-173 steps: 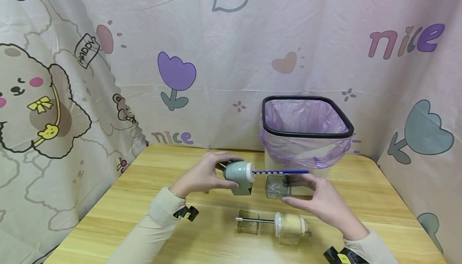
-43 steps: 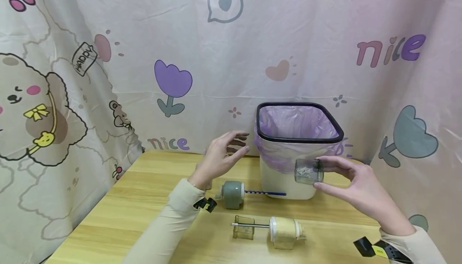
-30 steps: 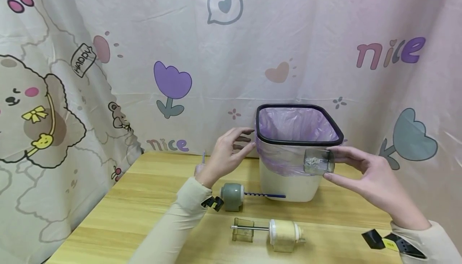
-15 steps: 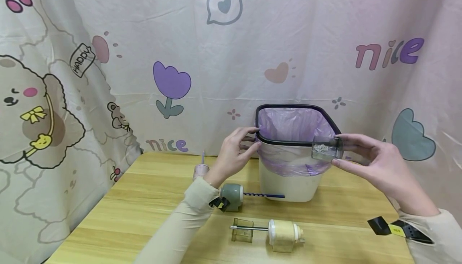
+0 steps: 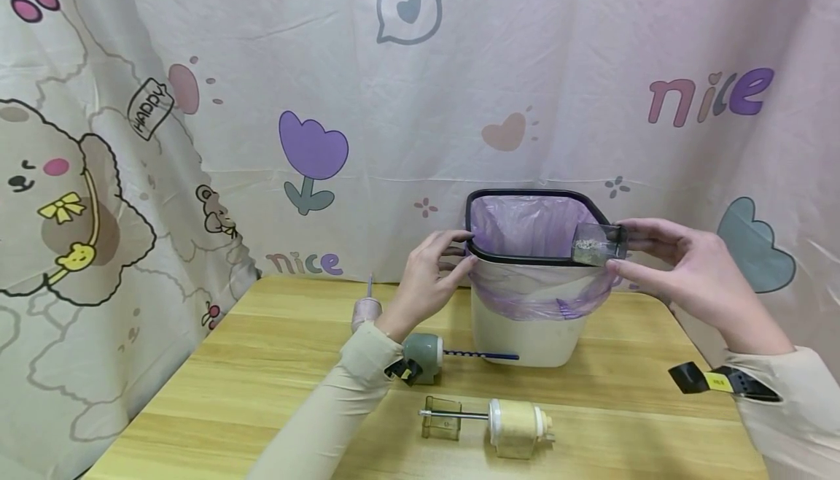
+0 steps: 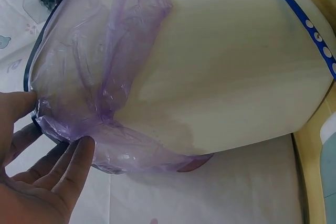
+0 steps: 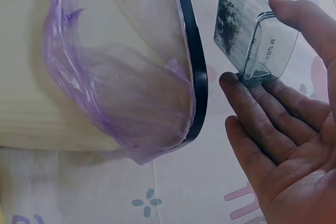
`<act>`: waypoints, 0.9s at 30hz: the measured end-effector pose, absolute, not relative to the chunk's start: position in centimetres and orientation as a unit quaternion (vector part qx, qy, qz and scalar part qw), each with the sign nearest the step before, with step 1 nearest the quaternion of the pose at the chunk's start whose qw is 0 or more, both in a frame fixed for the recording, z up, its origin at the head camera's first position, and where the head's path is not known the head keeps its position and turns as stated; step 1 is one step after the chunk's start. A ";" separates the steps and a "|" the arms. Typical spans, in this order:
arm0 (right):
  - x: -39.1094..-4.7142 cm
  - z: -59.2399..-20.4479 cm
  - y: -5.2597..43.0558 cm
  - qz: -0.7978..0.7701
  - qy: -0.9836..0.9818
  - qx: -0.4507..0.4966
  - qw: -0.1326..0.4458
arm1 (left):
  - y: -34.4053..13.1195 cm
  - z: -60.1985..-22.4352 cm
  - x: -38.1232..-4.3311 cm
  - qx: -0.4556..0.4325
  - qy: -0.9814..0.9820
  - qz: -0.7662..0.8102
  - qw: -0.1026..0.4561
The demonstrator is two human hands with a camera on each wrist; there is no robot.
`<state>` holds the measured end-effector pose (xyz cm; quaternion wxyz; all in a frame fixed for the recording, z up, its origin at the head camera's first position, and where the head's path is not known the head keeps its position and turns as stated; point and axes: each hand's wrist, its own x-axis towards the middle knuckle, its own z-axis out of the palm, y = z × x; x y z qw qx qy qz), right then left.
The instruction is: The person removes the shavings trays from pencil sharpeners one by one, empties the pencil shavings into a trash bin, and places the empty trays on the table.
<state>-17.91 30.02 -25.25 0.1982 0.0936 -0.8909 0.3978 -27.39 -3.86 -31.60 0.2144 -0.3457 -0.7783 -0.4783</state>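
My right hand holds a clear grey pencil-sharpener shavings container between thumb and fingers. In the head view it overlaps the right front of the bin's black rim. In the right wrist view, dark shavings cling inside the container, which is tilted. My left hand touches the left front corner of the trash bin, its thumb and fingertips spread at the rim. A purple liner bag folds over the rim. On the table lies a green pencil sharpener with a blue pencil in it.
Nearer me lies a yellow sharpener with a dark pencil in it; a clear drawer is under the pencil's end. A pink sharpener with a pencil stands behind my left wrist. A printed curtain surrounds the wooden table.
The green sharpener was set down and its container drawn off. The right hand has lifted the container up to the bin's rim. The left hand has moved right to the rim.
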 end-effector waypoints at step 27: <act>-22.8 -22.1 28.9 0.268 -0.928 0.131 0.222 | -3.8 -31.6 -27.1 -0.347 -0.772 -0.490 0.207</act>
